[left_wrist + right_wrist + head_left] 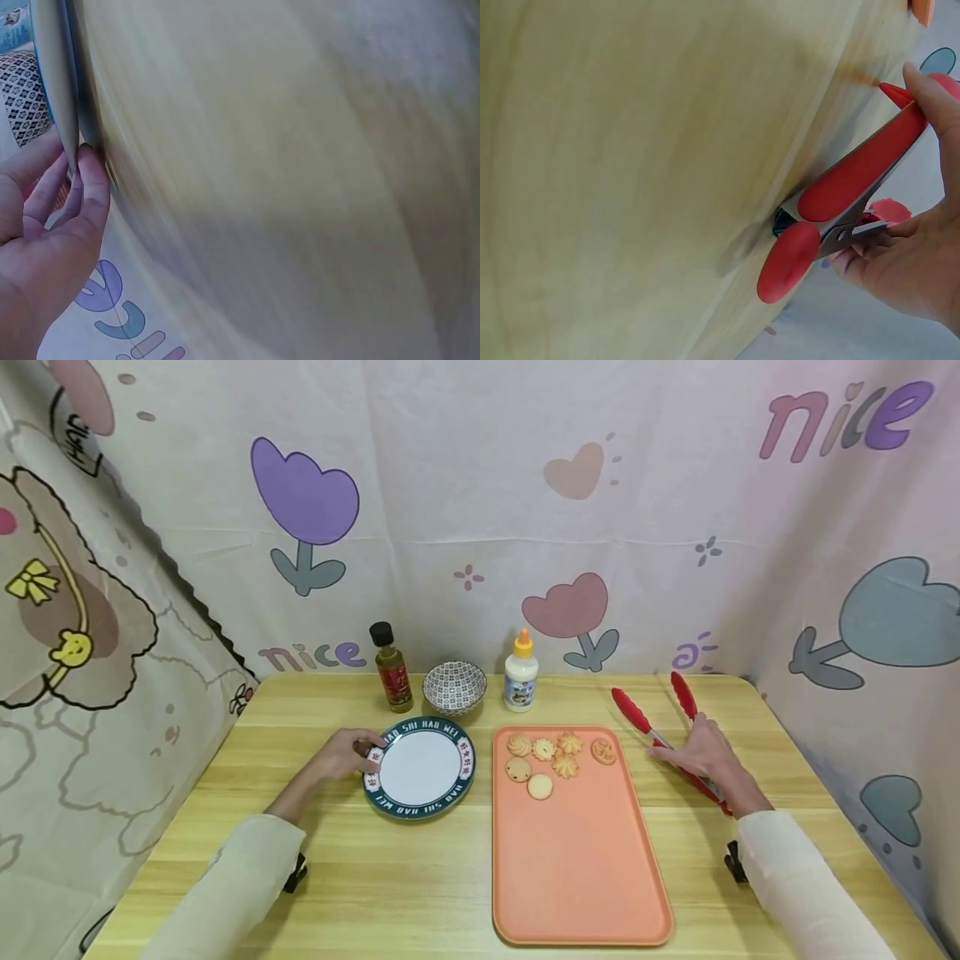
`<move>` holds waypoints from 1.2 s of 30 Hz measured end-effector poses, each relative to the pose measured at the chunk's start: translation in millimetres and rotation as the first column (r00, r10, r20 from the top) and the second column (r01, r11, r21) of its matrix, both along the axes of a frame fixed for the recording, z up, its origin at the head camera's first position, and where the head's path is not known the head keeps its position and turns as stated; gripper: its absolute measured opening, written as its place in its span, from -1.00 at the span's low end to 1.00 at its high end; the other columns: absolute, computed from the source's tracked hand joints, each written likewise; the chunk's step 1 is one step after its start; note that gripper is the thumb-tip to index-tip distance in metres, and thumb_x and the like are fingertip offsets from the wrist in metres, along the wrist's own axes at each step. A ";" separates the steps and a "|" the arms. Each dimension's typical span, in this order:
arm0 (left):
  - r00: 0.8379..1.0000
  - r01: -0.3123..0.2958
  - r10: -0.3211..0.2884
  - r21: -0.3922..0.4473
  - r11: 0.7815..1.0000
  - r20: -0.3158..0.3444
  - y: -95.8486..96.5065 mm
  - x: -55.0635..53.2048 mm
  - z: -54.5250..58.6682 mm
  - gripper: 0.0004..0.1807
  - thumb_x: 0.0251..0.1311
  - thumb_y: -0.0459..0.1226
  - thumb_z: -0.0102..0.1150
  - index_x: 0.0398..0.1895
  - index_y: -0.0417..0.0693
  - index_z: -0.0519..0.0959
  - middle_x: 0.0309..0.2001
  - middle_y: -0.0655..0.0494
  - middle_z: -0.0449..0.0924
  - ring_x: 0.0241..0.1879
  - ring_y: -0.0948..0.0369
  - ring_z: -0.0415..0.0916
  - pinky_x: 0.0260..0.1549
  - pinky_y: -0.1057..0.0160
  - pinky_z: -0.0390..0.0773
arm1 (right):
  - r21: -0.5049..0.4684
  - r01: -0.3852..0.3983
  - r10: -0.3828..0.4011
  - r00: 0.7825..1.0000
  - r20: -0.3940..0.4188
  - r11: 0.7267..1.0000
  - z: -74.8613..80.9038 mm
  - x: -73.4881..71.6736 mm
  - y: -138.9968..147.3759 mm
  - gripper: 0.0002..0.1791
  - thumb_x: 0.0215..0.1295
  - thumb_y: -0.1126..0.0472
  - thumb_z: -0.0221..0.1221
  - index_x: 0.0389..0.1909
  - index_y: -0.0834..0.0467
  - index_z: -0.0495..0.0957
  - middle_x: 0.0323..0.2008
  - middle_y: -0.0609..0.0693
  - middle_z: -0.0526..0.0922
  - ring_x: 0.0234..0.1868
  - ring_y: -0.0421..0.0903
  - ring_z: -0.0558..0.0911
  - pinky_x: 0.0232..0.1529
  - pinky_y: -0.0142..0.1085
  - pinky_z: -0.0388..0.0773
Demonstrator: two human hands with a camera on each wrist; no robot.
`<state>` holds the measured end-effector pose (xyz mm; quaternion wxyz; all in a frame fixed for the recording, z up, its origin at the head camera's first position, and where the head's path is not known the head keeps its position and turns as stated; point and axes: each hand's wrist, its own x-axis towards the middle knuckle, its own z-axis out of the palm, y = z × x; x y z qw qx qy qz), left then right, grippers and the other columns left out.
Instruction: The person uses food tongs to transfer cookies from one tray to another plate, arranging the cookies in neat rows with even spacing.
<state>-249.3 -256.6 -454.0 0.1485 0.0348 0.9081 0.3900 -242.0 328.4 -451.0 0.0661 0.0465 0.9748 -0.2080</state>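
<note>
At the left of the head view, my left hand [347, 755] pinches the near-left rim of a white plate [420, 768] with a dark green lettered border. In the left wrist view the plate [57, 67] appears edge-on, with the thumb on one face and fingers on the other. My right hand [707, 750] grips red-and-metal tongs [632, 710] to the right of the tray, their two red tips spread apart and pointing away from me. The right wrist view shows the tongs' red handles [859, 165] close over the table, with the thumb and fingers on opposite arms.
Between the hands lies an orange tray [573, 877] with several cookies [566, 766] in its far part. Along the back edge of the table [345, 893] stand a dark-capped bottle [394, 677], a patterned bowl [454, 687] and a white bottle with a yellow nozzle [521, 681].
</note>
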 end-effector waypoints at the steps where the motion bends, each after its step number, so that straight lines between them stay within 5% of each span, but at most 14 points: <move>1: 1.000 -0.007 0.007 0.010 1.000 0.006 0.0 0.2 0.2 -0.56 -0.06 -0.39 0.37 -0.02 -0.24 0.57 -0.09 -0.20 0.53 -0.18 0.07 0.45 -0.34 0.30 0.52 | -0.001 -0.003 0.003 1.000 -0.008 1.000 -0.6 0.3 0.3 0.24 -0.08 -0.36 0.28 0.15 0.63 0.01 -0.12 0.46 0.30 -0.25 0.21 0.39 -0.33 -0.10 0.46; 8: 0.999 0.050 -0.050 0.056 0.997 -0.016 -2.2 3.3 6.4 -0.57 -0.09 -0.36 0.39 -0.07 -0.28 0.57 -0.20 -0.19 0.54 -0.26 0.10 0.46 -0.40 0.33 0.54 | -0.068 -0.020 0.010 0.990 -0.141 0.997 1.2 0.8 -1.2 0.11 -0.04 -0.28 0.29 0.21 0.51 0.10 -0.07 0.42 0.38 -0.15 0.22 0.42 -0.18 0.08 0.47; 20: 1.000 0.005 -0.005 0.009 1.000 -0.008 0.7 0.1 0.5 -0.54 -0.09 -0.42 0.36 -0.03 -0.29 0.56 -0.16 -0.19 0.53 -0.23 0.09 0.45 -0.37 0.30 0.53 | -0.080 -0.104 0.084 0.970 -0.226 0.991 22.7 3.1 -20.8 0.06 -0.04 -0.26 0.31 0.24 0.44 0.17 -0.02 0.39 0.41 -0.07 0.23 0.40 -0.13 0.14 0.44; 29: 1.000 -0.014 0.014 0.005 1.000 -0.004 0.8 -0.7 -2.7 -0.56 -0.07 -0.43 0.35 -0.03 -0.27 0.56 -0.17 -0.17 0.52 -0.24 0.09 0.43 -0.36 0.29 0.52 | -0.031 -0.186 0.172 0.953 -0.250 0.982 25.8 3.5 -46.7 -0.12 -0.14 -0.21 0.39 0.04 0.36 0.36 -0.27 0.25 0.52 -0.31 0.06 0.44 -0.42 -0.26 0.34; 36: 1.000 -0.015 0.015 0.019 1.000 0.006 2.2 -0.7 -1.4 -0.56 -0.08 -0.45 0.34 -0.04 -0.28 0.56 -0.16 -0.19 0.53 -0.24 0.09 0.45 -0.37 0.28 0.55 | -0.051 -0.259 0.240 0.942 -0.234 0.965 27.4 9.8 -69.9 -0.19 -0.19 -0.18 0.43 -0.05 0.32 0.41 -0.38 0.19 0.50 -0.47 -0.06 0.37 -0.54 -0.32 0.27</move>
